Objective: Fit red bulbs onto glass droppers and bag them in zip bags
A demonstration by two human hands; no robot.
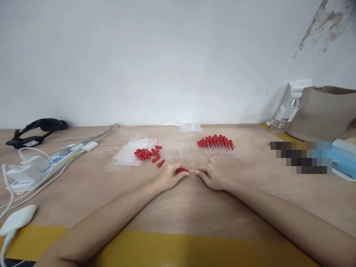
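My left hand [170, 176] is closed in a pinch on a red rubber bulb [183, 170]. My right hand [211, 176] pinches the clear glass tube [192, 171] that meets the bulb, so both hands hold one dropper between them just above the wooden table [178, 207]. Beyond my left hand lies a loose pile of red bulbs [147, 154]. A row of bare clear tubes [176, 152] sits in the middle. Beyond my right hand lies a row of finished droppers with red bulbs [218, 145].
Clear plastic bags [130, 155] lie beside the bulbs and one [190, 127] by the wall. A white power strip with cables [41, 163] and a black strap [36, 129] sit at left. A plastic bottle [286, 113], brown paper bag [322, 111] and blue box [343, 157] stand at right.
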